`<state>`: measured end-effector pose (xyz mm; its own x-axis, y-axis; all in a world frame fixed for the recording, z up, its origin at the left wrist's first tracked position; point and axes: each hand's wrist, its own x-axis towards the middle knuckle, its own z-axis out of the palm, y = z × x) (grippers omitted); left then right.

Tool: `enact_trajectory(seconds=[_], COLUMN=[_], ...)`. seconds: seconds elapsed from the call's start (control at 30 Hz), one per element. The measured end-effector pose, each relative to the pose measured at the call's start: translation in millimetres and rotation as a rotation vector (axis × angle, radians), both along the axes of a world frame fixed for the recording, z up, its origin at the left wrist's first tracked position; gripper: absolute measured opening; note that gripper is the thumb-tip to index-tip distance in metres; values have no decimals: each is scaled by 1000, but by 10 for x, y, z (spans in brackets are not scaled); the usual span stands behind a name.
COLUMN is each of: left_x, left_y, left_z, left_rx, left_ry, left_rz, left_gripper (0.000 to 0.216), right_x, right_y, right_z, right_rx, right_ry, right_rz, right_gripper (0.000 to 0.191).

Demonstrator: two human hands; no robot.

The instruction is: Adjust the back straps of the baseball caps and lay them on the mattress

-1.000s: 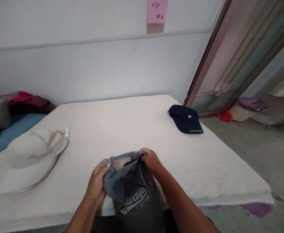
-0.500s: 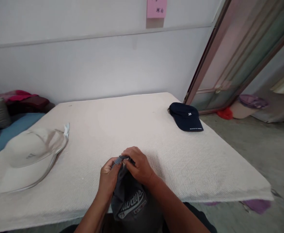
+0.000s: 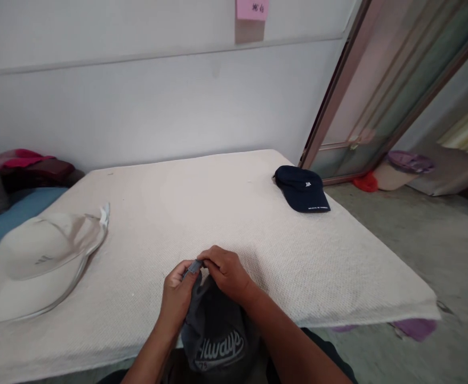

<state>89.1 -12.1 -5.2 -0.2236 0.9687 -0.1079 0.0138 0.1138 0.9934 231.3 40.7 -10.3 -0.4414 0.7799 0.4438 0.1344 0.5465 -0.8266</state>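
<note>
A grey cap is held at the near edge of the table, its strap pinched between the left hand and right hand. Left of it a beige sun hat is seen; far right, a navy cap.

Pretty plain setup: wide bed with a cream textured cover, near edge right under the hands. Beige sun hat lying flat way off to the left of them, navy cap sitting beyond them to the right, near the far corner, brim pointing this way.
</note>
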Motion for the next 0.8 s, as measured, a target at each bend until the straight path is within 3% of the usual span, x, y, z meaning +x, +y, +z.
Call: enact_trajectory(seconds=[0.5, 0.8], left_x=[-100, -37], left_y=[-33, -5], left_z=[58, 79], left_rx=[-112, -135], left_ry=[-194, -267], left_rz=[-141, -148], left_gripper=[17, 16], right_x=[90, 59], right_y=[19, -5], right_z=[130, 92], right_rx=[63, -24], right_ry=[-229, -208], right_rz=[82, -65], right_gripper=[11, 9])
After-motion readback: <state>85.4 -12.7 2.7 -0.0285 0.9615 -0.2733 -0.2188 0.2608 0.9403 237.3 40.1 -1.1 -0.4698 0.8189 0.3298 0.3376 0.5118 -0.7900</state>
